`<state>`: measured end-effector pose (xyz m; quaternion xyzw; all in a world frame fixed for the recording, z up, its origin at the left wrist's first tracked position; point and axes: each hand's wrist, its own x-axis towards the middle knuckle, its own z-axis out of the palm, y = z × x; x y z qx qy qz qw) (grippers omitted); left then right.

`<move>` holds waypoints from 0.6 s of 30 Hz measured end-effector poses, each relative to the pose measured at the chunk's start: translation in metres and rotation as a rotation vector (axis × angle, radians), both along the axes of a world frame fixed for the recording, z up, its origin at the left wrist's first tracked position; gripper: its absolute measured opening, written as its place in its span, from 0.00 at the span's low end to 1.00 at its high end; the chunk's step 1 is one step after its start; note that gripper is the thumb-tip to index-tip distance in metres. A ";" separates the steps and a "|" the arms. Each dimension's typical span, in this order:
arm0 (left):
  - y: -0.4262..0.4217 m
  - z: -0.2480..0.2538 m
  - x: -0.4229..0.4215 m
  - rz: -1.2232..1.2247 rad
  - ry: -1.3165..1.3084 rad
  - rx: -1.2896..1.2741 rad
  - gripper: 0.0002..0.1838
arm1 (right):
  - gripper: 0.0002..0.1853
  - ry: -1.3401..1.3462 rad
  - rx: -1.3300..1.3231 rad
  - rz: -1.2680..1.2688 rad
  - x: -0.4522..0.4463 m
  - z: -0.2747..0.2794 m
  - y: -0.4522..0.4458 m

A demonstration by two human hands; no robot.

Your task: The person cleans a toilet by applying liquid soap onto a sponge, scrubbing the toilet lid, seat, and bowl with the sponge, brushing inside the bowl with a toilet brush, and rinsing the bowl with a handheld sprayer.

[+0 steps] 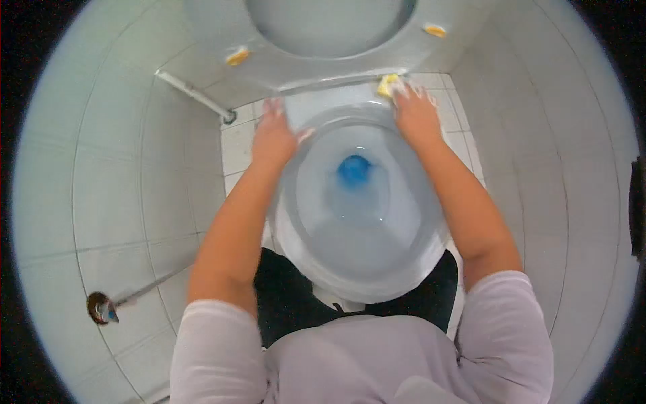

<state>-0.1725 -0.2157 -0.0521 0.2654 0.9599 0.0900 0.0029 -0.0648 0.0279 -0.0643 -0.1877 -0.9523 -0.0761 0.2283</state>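
Right hand [415,111] at yellow sponge [387,85], left hand [274,135] beside toilet bowl [288,236]

Yellow sponge is seen behind the bowl, right of centre, at the back ledge [323,102] and close to the raised seat [336,62]. It is met by the fingertips of the right hand; whether it is gripped or only pressed cannot be told. Fingers of that hand are held near one another, back of the hand up, and are streaked with white suds [404,89].

Left hand is placed at the left rear side of the bowl, back of the hand up. Fingers are pointed toward the seat; the thumb is spread apart from them, over the rim. Fingertips are blurred, so firm contact cannot be confirmed.

Blue water [354,170] is pooled toward the rear of the bowl. Two yellow stoppers [237,56] are fixed to the underside of the seat. White pipe [195,94] is seen by the left wall [114,195]; a round fitting [102,308] is set in the same wall, nearer the person. White tiles [239,145] are laid on the floor. Bowl is flanked by dark trousers [286,289]; forearms are left bare below pale sleeves [219,343].
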 end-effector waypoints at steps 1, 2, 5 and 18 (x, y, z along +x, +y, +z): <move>0.013 0.004 -0.005 0.022 -0.002 -0.060 0.44 | 0.15 -0.050 -0.046 0.024 0.001 0.002 0.004; 0.026 0.008 -0.011 -0.057 0.071 -0.167 0.44 | 0.15 -0.102 -0.092 0.047 0.000 0.004 0.007; 0.026 0.001 -0.003 -0.143 0.166 -0.237 0.43 | 0.18 -0.207 -0.342 -0.015 -0.011 0.023 0.011; -0.092 -0.027 0.094 0.566 -0.690 0.969 0.23 | 0.13 -0.320 -0.297 0.753 -0.066 0.017 -0.197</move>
